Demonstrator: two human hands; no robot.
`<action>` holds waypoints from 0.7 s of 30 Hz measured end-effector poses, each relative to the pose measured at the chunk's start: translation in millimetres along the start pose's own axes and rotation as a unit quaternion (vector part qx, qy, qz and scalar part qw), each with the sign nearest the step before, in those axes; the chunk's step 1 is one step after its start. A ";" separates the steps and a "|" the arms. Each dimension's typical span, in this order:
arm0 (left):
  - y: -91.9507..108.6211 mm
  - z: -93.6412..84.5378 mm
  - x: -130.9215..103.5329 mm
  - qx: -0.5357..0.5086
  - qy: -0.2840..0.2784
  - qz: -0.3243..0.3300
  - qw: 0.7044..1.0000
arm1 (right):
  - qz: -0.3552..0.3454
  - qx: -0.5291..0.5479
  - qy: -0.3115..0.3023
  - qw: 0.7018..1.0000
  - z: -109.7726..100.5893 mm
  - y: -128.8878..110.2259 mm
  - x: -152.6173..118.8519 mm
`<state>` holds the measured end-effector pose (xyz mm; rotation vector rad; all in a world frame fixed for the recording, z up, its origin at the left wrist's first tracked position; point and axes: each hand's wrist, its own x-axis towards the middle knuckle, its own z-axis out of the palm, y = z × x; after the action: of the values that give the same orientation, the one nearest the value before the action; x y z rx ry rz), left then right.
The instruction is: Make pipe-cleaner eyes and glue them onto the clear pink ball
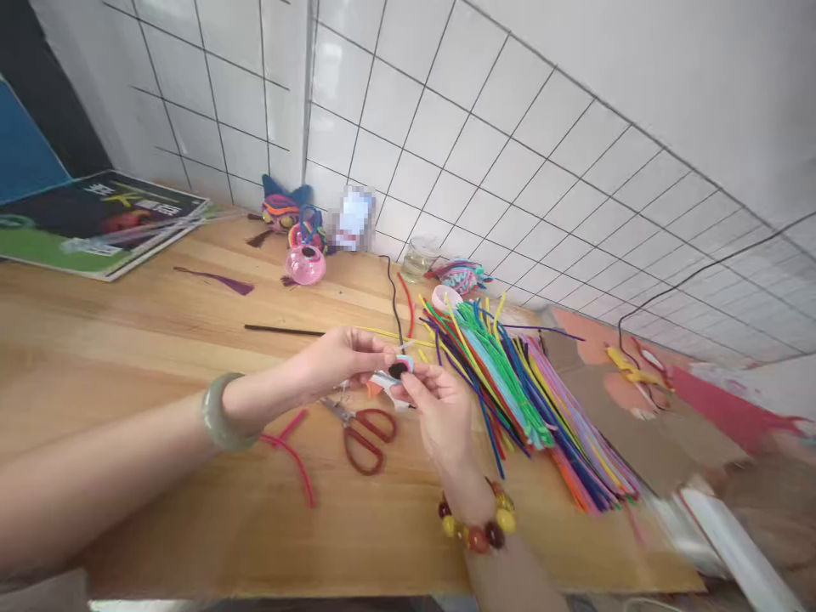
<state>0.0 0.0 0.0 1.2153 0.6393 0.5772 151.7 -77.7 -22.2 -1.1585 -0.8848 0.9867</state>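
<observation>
Between both hands, above the wooden table, is a small round piece (400, 368) with a black middle and pink and light blue around it; it looks like coiled pipe cleaner. My left hand (348, 361), with a green bangle at the wrist, pinches its left edge. My right hand (441, 406), wearing a beaded bracelet, grips its lower right side between thumb and fingers. A thin pale strip (404, 346) sticks out by the left fingertips. Below the hands lie scissors (365, 438) with red-brown handles, their blades partly hidden. White and orange scraps (376, 388) show behind the fingers.
Bundled colourful pipe cleaners (516, 382) lie to the right. Pink pipe cleaner pieces (297, 459) are at front left. At the back stand a pink round container (304, 265), a colourful mask-like craft (280, 208), a blurred phone (354, 218) and a glass (419, 262). A glue gun (628, 365) rests on cardboard.
</observation>
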 end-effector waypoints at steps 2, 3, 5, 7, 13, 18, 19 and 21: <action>2.1 0.3 -0.1 -0.005 -0.004 -0.004 1.000 | 0.006 -0.002 0.008 1.000 -0.1 0.3 0.1; 2.9 0.3 -0.2 -0.004 -0.005 -0.004 1.000 | 0.010 -0.001 0.011 1.000 -0.2 0.4 0.2; 3.8 0.3 -0.3 0.001 0.000 -0.001 1.000 | 0.018 0.003 0.017 1.000 -0.3 0.4 0.5; 3.7 0.1 -0.3 0.014 0.007 0.009 1.000 | 0.027 0.010 0.019 0.999 -0.3 0.1 0.8; 3.8 2.3 -1.5 0.120 0.008 0.080 0.990 | 0.041 0.032 0.033 0.998 0.0 -2.1 1.9; 3.9 4.9 -1.3 0.159 0.017 0.140 0.977 | 0.055 0.044 0.038 0.997 0.2 -3.0 2.8; 3.2 4.9 -0.6 0.156 0.021 0.136 0.978 | 0.056 0.047 0.037 0.997 0.3 -3.2 3.0; 1.1 4.8 1.3 0.138 0.030 0.117 0.983 | 0.056 0.053 0.034 0.996 0.4 -3.7 3.2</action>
<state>4.3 -1.9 2.0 1.5514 0.6462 0.7414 153.0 -75.0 -18.3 -1.1529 -0.7112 1.0658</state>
